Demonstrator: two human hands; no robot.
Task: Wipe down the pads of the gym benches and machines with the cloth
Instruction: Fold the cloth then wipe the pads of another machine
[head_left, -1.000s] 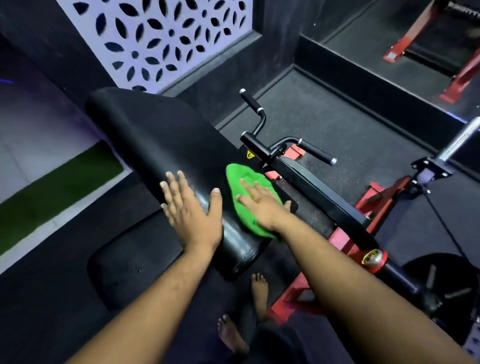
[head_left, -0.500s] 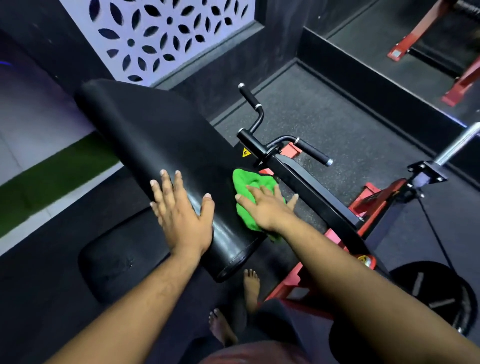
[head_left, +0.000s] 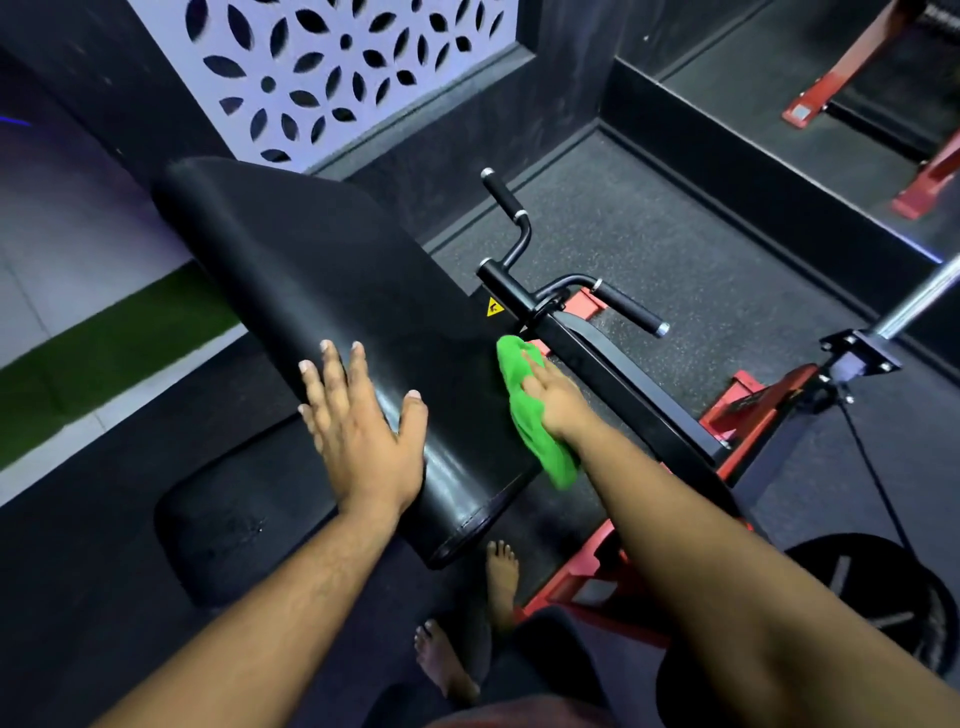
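Note:
A long black chest pad (head_left: 332, 291) slopes up and away from me on a red and black machine. My left hand (head_left: 358, 431) rests flat on the pad's near end, fingers straight and spread. My right hand (head_left: 553, 402) presses a bright green cloth (head_left: 535, 431) against the pad's right side edge, and the cloth hangs down below the hand. A second, lower black pad (head_left: 228, 514) lies to the left under the sloped one.
Two black handles (head_left: 628, 306) stick out just right of the cloth. The red frame (head_left: 748, 400) and a black weight plate (head_left: 872, 613) are at the right. My bare feet (head_left: 498, 582) stand under the pad's end. A patterned wall panel (head_left: 322, 67) is behind.
My right hand has slid the cloth from the pad's top face over to its right side edge. My left hand has stayed flat on the pad.

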